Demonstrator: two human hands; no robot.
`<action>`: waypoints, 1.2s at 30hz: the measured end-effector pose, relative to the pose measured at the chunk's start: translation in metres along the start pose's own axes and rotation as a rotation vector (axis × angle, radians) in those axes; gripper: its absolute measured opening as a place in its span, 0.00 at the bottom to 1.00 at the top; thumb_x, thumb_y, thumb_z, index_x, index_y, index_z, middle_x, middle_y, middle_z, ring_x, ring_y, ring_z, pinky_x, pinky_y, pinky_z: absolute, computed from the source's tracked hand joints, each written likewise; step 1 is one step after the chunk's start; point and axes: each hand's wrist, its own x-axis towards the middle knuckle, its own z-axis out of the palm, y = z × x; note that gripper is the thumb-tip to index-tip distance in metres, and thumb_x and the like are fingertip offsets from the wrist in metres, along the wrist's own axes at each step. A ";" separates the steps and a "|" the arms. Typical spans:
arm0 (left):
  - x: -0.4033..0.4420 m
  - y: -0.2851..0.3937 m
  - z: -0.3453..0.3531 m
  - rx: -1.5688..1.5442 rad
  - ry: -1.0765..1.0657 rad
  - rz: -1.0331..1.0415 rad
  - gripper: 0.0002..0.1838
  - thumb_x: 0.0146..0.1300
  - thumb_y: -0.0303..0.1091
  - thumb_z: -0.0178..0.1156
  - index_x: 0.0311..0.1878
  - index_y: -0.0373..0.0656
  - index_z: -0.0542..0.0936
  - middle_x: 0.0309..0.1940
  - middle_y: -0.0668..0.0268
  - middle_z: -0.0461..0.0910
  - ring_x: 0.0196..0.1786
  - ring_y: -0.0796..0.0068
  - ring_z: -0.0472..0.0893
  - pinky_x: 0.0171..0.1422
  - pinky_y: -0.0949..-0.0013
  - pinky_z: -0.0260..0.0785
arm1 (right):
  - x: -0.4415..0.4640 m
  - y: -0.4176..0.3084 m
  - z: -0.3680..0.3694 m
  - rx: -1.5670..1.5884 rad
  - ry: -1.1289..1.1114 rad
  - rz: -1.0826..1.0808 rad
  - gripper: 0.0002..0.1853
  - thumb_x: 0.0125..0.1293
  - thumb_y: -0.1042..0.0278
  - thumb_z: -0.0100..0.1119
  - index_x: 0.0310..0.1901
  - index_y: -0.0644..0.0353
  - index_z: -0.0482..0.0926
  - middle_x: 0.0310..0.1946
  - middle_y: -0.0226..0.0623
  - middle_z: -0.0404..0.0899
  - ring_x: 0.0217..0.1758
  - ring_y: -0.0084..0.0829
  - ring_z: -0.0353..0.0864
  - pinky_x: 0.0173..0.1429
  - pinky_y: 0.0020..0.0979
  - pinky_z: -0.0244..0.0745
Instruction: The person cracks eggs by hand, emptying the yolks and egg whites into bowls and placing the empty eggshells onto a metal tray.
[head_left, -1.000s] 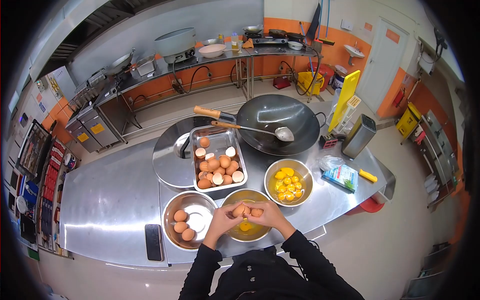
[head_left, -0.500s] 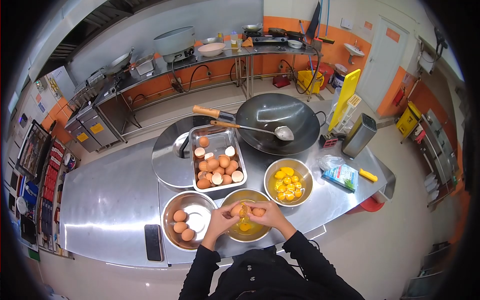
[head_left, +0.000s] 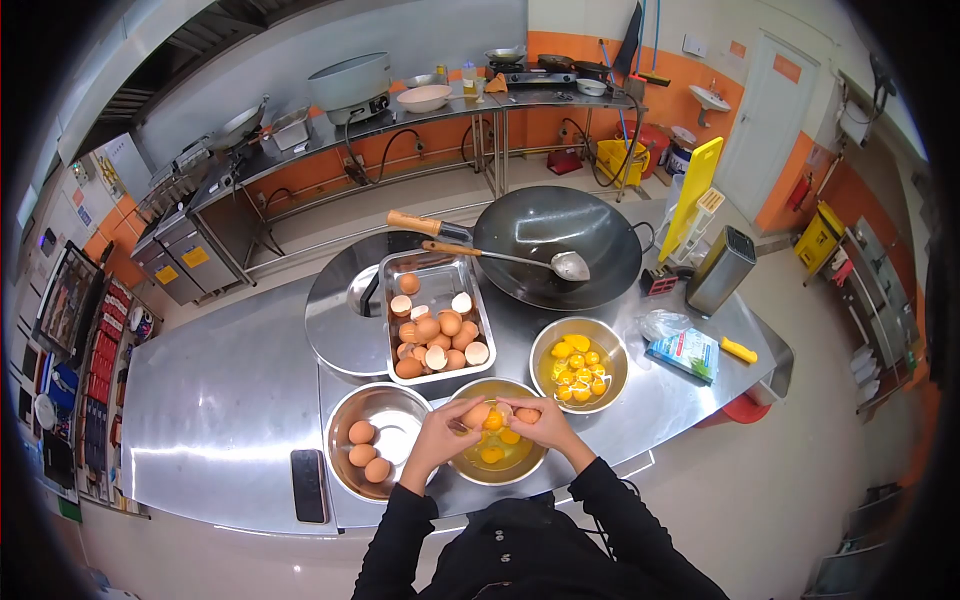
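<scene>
Above the middle steel bowl (head_left: 491,478), my left hand (head_left: 438,438) holds one brown eggshell half (head_left: 476,416). My right hand (head_left: 548,428) grips another shell part (head_left: 526,415) beside it. Yolk and clear egg hang between the shells, with yolks lying in the bowl below. To the left, a steel bowl (head_left: 403,421) holds three whole brown eggs (head_left: 362,455). The bowl at the right (head_left: 619,388) contains several yolks (head_left: 578,375). Behind my hands, a steel tray (head_left: 384,290) carries several brown eggshells (head_left: 438,328).
A wok (head_left: 540,225) with a ladle (head_left: 569,265) stands behind the bowls. A round lid (head_left: 330,315) lies beside the tray. A phone (head_left: 309,486) is near the front edge. At the right are a blue packet (head_left: 686,354) and a yellow-handled tool (head_left: 738,350).
The cracked egg has come apart into separated shell parts. My hands are farther apart, and yolk now shows between them and in the bowl below.
</scene>
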 end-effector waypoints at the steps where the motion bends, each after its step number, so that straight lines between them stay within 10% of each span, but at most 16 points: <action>1: 0.001 0.003 -0.001 0.044 -0.002 0.029 0.31 0.49 0.29 0.67 0.61 0.48 0.77 0.52 0.60 0.80 0.41 0.72 0.84 0.44 0.74 0.77 | 0.000 0.000 -0.001 -0.008 -0.001 0.003 0.22 0.55 0.73 0.60 0.54 0.58 0.81 0.39 0.39 0.85 0.40 0.18 0.80 0.50 0.23 0.75; 13: 0.007 0.041 -0.010 0.490 -0.037 0.256 0.30 0.48 0.29 0.63 0.59 0.55 0.77 0.59 0.75 0.76 0.49 0.63 0.75 0.57 0.64 0.72 | 0.004 -0.025 -0.003 -0.384 0.089 -0.236 0.21 0.49 0.69 0.66 0.49 0.53 0.84 0.34 0.36 0.85 0.34 0.36 0.84 0.43 0.30 0.79; 36: 0.006 0.045 -0.008 0.523 -0.041 0.296 0.28 0.48 0.24 0.60 0.57 0.54 0.76 0.61 0.78 0.74 0.52 0.60 0.72 0.58 0.64 0.72 | 0.003 -0.039 -0.003 -0.447 0.108 -0.258 0.22 0.50 0.68 0.65 0.50 0.50 0.84 0.31 0.35 0.83 0.32 0.36 0.82 0.40 0.30 0.78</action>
